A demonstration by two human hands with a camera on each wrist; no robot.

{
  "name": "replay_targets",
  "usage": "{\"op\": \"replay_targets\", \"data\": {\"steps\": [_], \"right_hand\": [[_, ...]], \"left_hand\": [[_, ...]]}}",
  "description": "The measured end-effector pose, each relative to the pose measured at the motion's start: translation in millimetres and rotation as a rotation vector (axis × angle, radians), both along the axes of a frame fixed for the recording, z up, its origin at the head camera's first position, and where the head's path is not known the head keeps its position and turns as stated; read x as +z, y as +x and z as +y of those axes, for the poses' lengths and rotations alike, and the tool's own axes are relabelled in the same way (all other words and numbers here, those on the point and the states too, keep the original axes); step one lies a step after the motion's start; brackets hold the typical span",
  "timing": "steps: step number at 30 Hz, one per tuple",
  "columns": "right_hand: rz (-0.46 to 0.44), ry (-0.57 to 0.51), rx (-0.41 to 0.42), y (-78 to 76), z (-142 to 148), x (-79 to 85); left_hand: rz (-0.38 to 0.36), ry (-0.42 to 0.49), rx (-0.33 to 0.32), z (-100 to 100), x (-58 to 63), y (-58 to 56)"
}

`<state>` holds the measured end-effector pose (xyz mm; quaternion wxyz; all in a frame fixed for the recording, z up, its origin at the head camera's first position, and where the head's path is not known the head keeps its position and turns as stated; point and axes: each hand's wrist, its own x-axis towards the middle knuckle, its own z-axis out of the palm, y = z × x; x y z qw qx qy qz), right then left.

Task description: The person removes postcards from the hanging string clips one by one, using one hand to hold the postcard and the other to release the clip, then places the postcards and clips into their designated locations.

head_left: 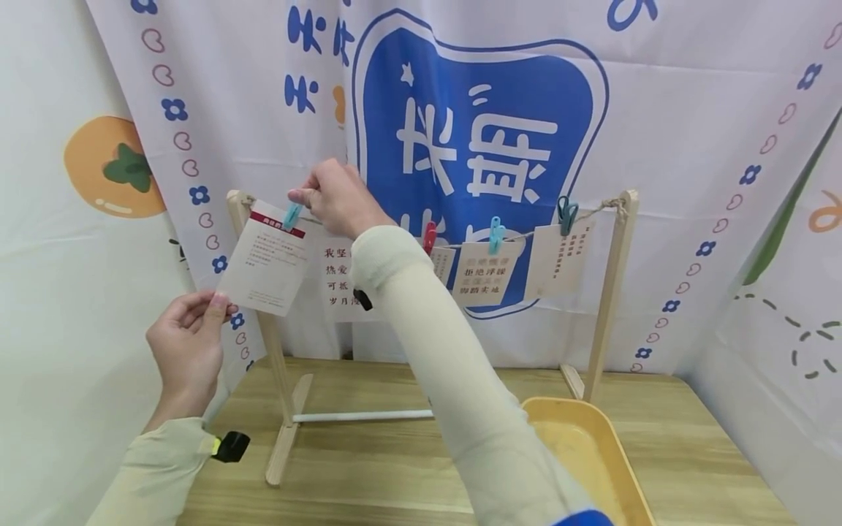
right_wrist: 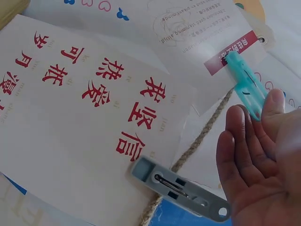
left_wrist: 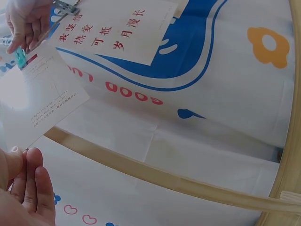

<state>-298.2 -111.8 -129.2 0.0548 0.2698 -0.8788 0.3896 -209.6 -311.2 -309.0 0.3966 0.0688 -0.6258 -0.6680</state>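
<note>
At the left end of a twine line (right_wrist: 202, 136), a white card with a red band (head_left: 263, 267) hangs tilted. My left hand (head_left: 187, 351) pinches its lower left corner between thumb and fingers. At the card's top edge, my right hand (head_left: 345, 201) pinches the tail of a light blue clothespin (right_wrist: 247, 84) between thumb and fingers; the clothespin's nose overlaps the red band. Beside it, a card with red characters (right_wrist: 70, 103) hangs from a grey clothespin (right_wrist: 181, 188). My right forearm hides part of that card in the head view.
Wooden posts (head_left: 612, 292) hold the line, joined low by a white rod (head_left: 365, 416). Farther right hang more cards (head_left: 487, 274) with red (head_left: 430, 237), blue (head_left: 496, 235) and dark green (head_left: 566, 214) clothespins. A yellow tray (head_left: 566, 402) sits on the wooden table (head_left: 368, 467), before a printed curtain (head_left: 691, 109).
</note>
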Motion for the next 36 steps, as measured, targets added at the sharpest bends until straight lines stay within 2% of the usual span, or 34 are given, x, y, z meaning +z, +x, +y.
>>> {"op": "replay_targets", "data": {"steps": [5,13,25,36], "right_hand": [[0.049,-0.04,-0.001,-1.4,1,-1.0],[0.119,-0.084,-0.009,-1.1,4,0.3],[0.118,-0.127,-0.02,-2.3,14,3.5],[0.179,-0.128,0.007,-3.3,35,2.9]], "left_hand": [[0.006,0.013,-0.012,0,1.4,0.3],[0.016,0.006,0.006,2,2.9,2.9],[-0.008,0.021,0.009,1,2.7,5.1],[-0.011,0.03,0.006,0,2.5,10.7]]}}
